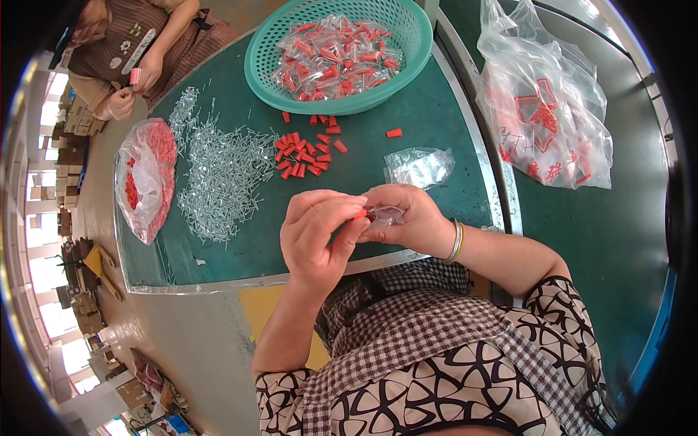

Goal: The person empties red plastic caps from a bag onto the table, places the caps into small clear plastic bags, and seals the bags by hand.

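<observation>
My left hand (pixel 314 236) is closed in a pinch on a small red plastic plug (pixel 360 215), at the near edge of the green table. Right beside it, my right hand (pixel 418 218) grips a small clear plastic bag (pixel 389 216), and the plug sits at the bag's mouth. Whether the plug is partly inside the bag is hidden by my fingers. Just beyond my hands lie a heap of loose red plugs (pixel 302 154) and a stack of flat clear bags (pixel 419 167). A single red plug (pixel 394 133) rests apart from the heap.
A green perforated basket (pixel 260 81) of bagged red plugs stands at the back. Silver nails or screws (pixel 222 178) are heaped at left, beside an open bag of red pieces (pixel 149 178). A large plastic bag (pixel 545 109) lies at right. Another person (pixel 138 54) works at far left.
</observation>
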`<state>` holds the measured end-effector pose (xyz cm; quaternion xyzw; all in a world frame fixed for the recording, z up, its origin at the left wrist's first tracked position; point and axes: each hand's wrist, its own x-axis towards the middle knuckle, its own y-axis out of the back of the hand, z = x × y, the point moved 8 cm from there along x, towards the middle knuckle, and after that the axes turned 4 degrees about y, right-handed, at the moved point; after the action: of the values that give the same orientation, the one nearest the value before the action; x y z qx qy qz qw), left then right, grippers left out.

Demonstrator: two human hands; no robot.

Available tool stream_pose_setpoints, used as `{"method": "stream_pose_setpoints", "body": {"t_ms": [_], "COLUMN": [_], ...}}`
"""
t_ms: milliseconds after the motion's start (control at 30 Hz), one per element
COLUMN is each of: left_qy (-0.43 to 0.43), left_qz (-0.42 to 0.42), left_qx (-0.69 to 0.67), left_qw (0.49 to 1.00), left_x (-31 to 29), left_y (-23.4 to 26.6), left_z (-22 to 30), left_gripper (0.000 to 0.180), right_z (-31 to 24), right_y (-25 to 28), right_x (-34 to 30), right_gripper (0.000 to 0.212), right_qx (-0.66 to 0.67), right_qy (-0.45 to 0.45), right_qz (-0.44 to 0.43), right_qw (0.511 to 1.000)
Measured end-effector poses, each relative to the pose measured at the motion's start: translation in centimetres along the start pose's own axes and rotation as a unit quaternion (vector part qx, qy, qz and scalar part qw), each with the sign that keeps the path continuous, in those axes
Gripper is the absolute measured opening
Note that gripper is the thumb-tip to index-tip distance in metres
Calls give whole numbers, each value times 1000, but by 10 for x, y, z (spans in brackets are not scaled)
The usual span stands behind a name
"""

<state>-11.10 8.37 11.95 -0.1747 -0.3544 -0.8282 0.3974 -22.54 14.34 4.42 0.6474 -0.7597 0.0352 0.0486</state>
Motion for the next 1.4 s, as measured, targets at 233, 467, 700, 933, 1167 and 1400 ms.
{"method": "stream_pose_setpoints", "body": {"t_ms": [233,467,700,933,1167,1400], "left_qy": [-49,9,12,22,184,154], "left_qz": [-55,-154,-44,-61,-71,-72], "left_qx": [41,11,94,111,-8,-4], "left_qw": [996,988,995,992,980,985], "left_x": [-11,-11,-15,-14,-17,-17], "left_y": [-7,-4,5,-4,-2,-3], "left_z": [-6,-14,-15,-12,-27,-30], "left_gripper": [18,21,23,28,27,14], "right_z": [14,13,-9,-21,-13,-23], "right_y": [-6,-10,0,8,9,6], "right_x": [-2,0,4,5,2,1], "right_gripper": [38,42,44,20,11,12], "right_qx": [105,151,-27,-123,-56,-142], "right_qy": [-113,-144,9,115,91,148], "right_qz": [-28,-52,18,45,67,64], "right_qw": [988,977,999,985,992,977]}}
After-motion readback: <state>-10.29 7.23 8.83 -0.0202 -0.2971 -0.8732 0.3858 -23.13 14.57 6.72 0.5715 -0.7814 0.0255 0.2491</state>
